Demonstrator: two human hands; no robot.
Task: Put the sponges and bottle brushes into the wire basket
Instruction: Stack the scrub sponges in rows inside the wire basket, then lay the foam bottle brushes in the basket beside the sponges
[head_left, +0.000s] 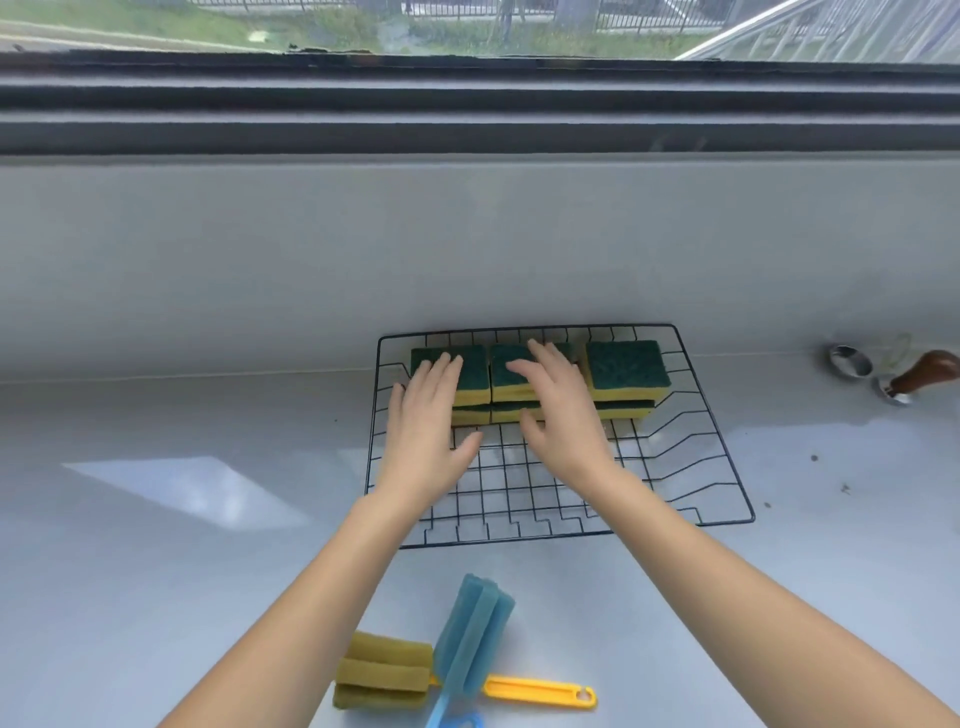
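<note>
Left hand (426, 415): flat, fingers spread, palm down on the leftmost sponges (470, 379), gripping nothing.
Right hand (558, 410): likewise flat and unclenched, fingers laid over the middle stack.
Sponges: green-topped, yellow beneath, stacked two high in a row along the far side of the wire basket (691, 467); the right stack sits untouched.
Wire basket: black, on the grey surface (156, 545) near the wall.
Bottle brushes: outside the basket, near the person; the blue brush (472, 639) lies across the yellow brush (384, 670).
</note>
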